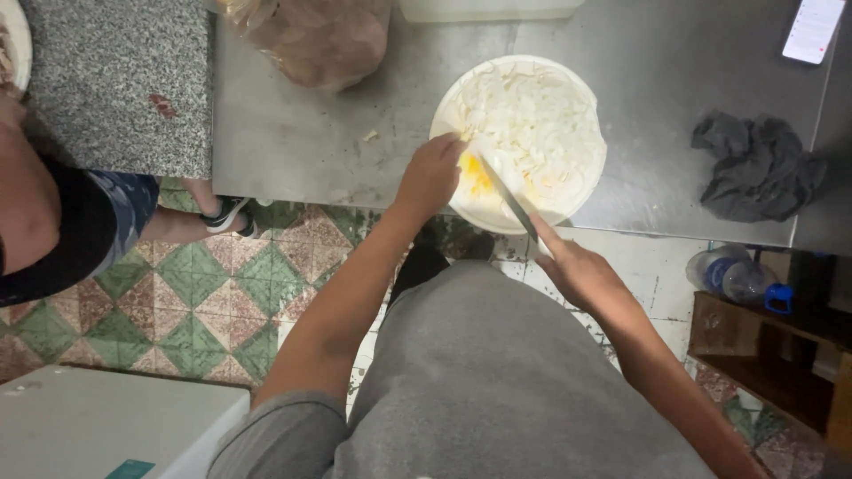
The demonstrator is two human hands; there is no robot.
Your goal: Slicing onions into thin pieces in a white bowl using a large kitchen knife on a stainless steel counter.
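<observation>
Two hands at white bowl on steel worktop.
Left hand is curled on near rim, by chopped onion; knife is gripped by right hand, blade over bowl.

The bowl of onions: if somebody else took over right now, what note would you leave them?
Left hand: resting on the near-left rim of the white bowl, fingers over the edge, steadying it.
Right hand: gripping a knife, blade pointing into the bowl.
The bowl sits at the front edge of the steel table. It is nearly full of sliced white onion; a yellow patch lies by the left hand, and what it is cannot be told.
Done: a big heap is already sliced.
Left: cannot be told; no whole onion is in sight.
Nearby: grey cloth, phone, another person to the left.
</observation>
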